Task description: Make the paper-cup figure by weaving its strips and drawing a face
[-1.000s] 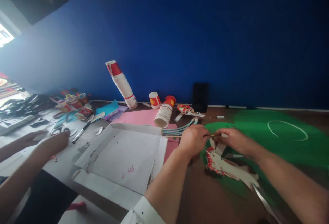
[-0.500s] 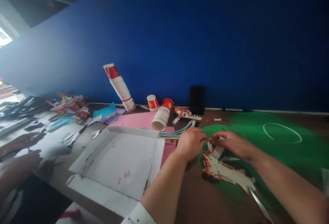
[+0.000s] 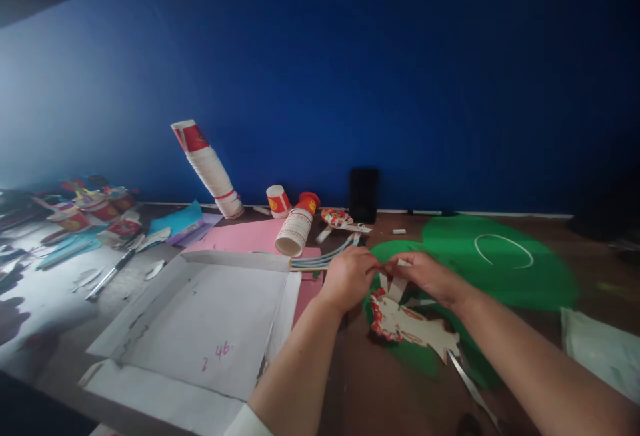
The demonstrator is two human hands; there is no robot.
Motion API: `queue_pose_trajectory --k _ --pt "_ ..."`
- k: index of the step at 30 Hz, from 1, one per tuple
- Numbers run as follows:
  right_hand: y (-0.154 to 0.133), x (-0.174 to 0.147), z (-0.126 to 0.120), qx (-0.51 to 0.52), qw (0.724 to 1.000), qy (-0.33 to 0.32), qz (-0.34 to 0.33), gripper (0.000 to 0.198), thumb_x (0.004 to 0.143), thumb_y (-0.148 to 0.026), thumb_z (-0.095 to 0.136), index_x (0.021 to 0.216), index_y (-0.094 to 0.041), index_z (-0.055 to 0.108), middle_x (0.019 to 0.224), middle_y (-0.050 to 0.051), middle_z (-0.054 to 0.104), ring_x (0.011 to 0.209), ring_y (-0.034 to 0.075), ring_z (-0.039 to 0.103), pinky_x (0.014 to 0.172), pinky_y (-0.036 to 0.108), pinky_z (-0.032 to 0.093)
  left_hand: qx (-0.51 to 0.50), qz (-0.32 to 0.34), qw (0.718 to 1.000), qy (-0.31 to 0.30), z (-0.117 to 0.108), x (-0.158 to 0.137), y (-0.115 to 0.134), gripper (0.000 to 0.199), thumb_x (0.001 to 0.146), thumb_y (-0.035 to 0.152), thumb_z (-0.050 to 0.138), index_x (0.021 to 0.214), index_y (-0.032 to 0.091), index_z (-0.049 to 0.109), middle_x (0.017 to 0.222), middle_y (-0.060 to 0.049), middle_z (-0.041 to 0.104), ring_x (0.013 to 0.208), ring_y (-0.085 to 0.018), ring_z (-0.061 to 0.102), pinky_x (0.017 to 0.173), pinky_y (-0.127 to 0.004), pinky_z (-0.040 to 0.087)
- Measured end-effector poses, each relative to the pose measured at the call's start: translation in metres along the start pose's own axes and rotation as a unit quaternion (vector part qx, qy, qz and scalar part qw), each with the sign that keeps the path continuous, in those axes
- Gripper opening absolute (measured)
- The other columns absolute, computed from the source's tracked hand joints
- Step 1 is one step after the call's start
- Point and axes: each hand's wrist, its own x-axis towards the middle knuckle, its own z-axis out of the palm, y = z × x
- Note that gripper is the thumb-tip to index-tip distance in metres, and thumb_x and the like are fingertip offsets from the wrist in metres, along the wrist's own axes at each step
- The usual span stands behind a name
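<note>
A dark blue panel (image 3: 350,69) rose behind the open white box (image 3: 235,289), and the brown surface (image 3: 377,389) ran beneath the box and on past its right side. Well to the right of the box spread a rounded green shape (image 3: 545,283), while the box itself bore numerals written in pink on its floor. A pink sheet (image 3: 240,236) showed past the box's far and right edges, and a pale, blurred packet (image 3: 605,349) lay far to its right. Beyond the box's far left corner leaned a tall stack of cups (image 3: 210,173). Just right of the box, the person's left hand (image 3: 347,278) was pinched closed, apparently on the thin tan stick (image 3: 311,269); farther right of it, the right hand (image 3: 427,277) pinched the pale paper strip (image 3: 397,289), its fingertips close to those of the other. Below the two hands, also right of the box, lay a cream cutout (image 3: 425,331) with a ragged red edge. A black slab (image 3: 364,195) stood against the panel, beyond the box and to its right. Past the box's far edge were a tipped cup stack (image 3: 295,229) and a single red-and-white cup (image 3: 278,201). Smallest of all, a white stub (image 3: 399,231) lay beyond the box, off to its right.
</note>
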Motion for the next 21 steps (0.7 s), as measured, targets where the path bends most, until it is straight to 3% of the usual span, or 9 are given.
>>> queue_pose_trajectory --k 10,21 --pt "-0.0012 0.0003 -0.0024 -0.057 0.998 -0.009 -0.036 0.045 0.069 -0.063 0.067 0.066 -0.018 0.067 0.057 0.000 0.060 0.053 0.012 0.046 0.053 0.026 0.035 0.003 -0.008 1.000 -0.010 0.0018 0.0003 -0.0024 0.014 0.087 0.018 0.059 0.088 0.021 0.072 0.090 -0.001 0.069 0.090 -0.016 0.059 0.083 -0.025 0.045" --pt "0.0047 0.0065 -0.0028 -0.091 0.994 -0.001 -0.063 0.041 0.069 -0.060 0.069 0.067 -0.019 0.067 0.064 0.001 0.066 0.059 0.015 0.053 0.058 0.028 0.040 -0.002 -0.036 0.999 -0.030 0.0021 0.0007 -0.0036 0.012 0.086 0.023 0.060 0.089 0.022 0.072 0.091 0.000 0.069 0.088 -0.015 0.061 0.078 -0.024 0.046"
